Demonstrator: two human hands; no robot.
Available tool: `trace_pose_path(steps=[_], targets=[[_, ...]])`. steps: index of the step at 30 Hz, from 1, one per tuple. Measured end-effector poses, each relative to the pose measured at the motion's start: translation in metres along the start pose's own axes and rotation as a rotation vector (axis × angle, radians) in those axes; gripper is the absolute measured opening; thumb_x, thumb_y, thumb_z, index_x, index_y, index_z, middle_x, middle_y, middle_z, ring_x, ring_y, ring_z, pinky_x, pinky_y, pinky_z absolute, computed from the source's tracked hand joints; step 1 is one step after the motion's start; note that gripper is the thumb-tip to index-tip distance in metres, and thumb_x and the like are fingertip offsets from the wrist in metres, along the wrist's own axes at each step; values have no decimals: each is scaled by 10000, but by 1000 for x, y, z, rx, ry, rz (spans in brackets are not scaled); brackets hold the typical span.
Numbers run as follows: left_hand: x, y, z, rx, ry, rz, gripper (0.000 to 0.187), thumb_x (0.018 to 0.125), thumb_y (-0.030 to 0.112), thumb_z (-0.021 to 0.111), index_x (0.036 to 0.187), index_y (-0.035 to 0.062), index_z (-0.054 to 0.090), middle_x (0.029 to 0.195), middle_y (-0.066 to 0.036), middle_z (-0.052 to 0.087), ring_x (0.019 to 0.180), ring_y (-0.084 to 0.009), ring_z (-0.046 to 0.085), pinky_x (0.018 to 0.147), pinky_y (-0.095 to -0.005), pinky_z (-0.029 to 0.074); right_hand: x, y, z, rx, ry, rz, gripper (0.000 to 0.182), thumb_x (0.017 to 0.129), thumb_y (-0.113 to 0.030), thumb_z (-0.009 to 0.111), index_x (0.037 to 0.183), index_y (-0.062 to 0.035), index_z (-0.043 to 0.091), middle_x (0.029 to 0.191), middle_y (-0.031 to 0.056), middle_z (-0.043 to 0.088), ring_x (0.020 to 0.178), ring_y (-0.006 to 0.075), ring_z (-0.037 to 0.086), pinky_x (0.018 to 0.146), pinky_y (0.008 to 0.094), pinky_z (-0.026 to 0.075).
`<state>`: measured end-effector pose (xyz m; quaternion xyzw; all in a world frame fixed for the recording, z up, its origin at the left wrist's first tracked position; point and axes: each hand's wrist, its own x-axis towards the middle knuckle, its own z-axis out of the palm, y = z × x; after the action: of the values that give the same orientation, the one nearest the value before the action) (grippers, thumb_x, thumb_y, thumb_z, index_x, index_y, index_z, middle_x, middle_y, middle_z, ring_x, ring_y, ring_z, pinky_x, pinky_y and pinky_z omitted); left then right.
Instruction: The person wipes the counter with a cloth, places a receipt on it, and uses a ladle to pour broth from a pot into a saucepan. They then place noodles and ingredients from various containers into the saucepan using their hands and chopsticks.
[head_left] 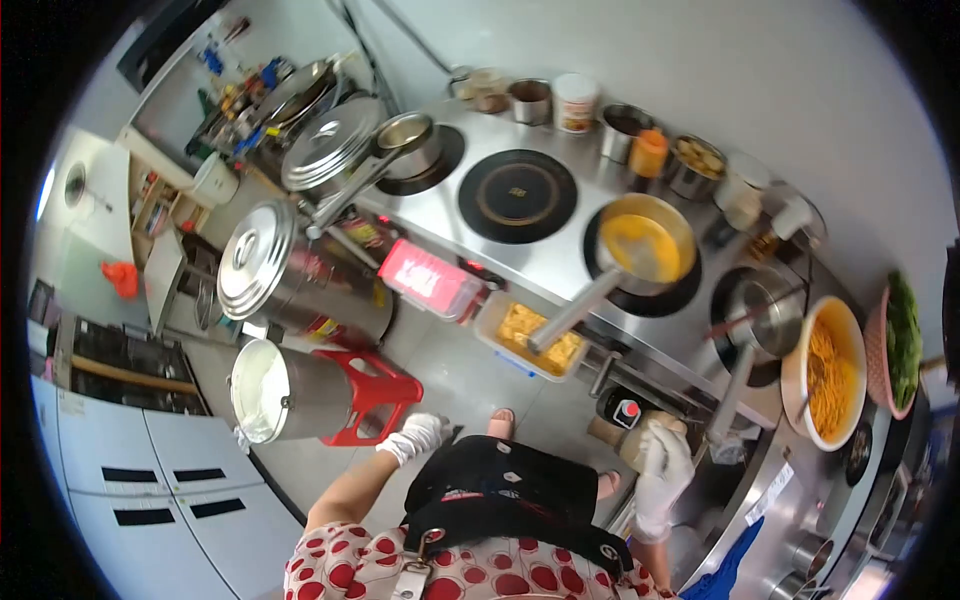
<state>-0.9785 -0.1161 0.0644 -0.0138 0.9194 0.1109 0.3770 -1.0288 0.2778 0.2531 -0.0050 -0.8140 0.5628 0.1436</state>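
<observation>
My left hand (418, 437), in a white glove, hangs low beside the black apron (490, 478), nearest the red stool (395, 400). Its fingers are curled together, and whatever may be inside them is hidden. On the other side my right hand (665, 475), also gloved, is down by the counter's front edge with its fingers stretched forward. It overlaps a beige item (632, 445) beside a dark bottle with a red cap (627, 410). Above it, a pan of yellow liquid (643, 240) sits on a burner, its handle (575, 312) pointing toward me.
A tub of yellow food (525, 335) and a pink-lidded box (430, 280) stand below the counter edge. Large lidded pots (310, 285) and a white-filled bucket (262, 390) are at left. At right are another pan (765, 318), a bowl of orange shreds (830, 385) and a greens basket (880, 350).
</observation>
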Motion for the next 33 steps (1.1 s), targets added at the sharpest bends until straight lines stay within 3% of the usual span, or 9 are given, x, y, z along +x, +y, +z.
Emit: trace_pose_path(steps=[4,9,11,13,20,23,25,29,33], targets=[[-3,-93,-48,-372,281,-12,311,889,347,550,973,79,683,930,-170,681,896,-358,647,802,-443,509,34,-32,105,240,-315,132,212,896,47,540,1073,14,652,890,71,634,746,114,592,692,228,488],[52,-202,-114,-497,699,-279,292,894,304,589,946,27,666,869,-239,656,806,-403,637,740,-441,513,94,-77,236,727,-630,628,317,1007,-150,425,1253,25,520,908,95,612,780,151,602,718,251,486],[58,-227,-158,-850,840,-348,290,909,270,596,1007,4,661,888,-227,672,777,-319,647,759,-363,497,113,-76,301,845,-841,635,403,1021,-264,424,1297,27,467,1022,125,606,902,184,606,792,290,490],[55,-244,-211,-1032,948,-371,280,908,238,608,1040,-4,662,855,-123,700,770,-174,632,734,-315,490,132,-69,373,1171,-986,999,622,1002,-452,387,1395,21,290,1201,217,542,1096,328,560,975,451,452],[90,-327,-391,-970,1151,-290,293,888,201,604,1093,-4,648,983,-168,693,895,-231,659,822,-321,487,201,-145,516,1408,-981,1206,683,973,-512,417,1330,65,340,1218,256,531,1143,385,532,1038,507,404],[183,-407,-454,-1087,1245,-126,308,884,195,615,1091,-31,644,975,-152,700,897,-213,654,818,-313,488,220,-164,516,750,-929,778,481,1002,-396,443,1201,31,543,975,76,629,772,98,557,711,237,481],[234,-439,-498,-1370,1188,-27,287,880,162,624,1095,-25,654,985,-121,701,882,-190,646,810,-289,492,233,-177,512,587,-805,966,376,944,-234,545,1228,13,548,967,41,627,648,89,528,562,186,436],[332,-503,-558,-1714,1043,-22,311,917,82,542,1179,-83,559,924,-105,670,654,-141,614,609,-268,489,252,-186,500,507,-735,957,365,909,-219,595,1185,4,508,864,51,615,598,92,520,504,199,426],[405,-548,-598,-1860,870,-127,177,917,120,534,1043,28,617,715,-83,659,491,-169,582,449,-330,471,251,-193,496,241,-725,1092,414,907,-211,598,1248,-9,480,823,51,624,575,115,581,486,214,477]])
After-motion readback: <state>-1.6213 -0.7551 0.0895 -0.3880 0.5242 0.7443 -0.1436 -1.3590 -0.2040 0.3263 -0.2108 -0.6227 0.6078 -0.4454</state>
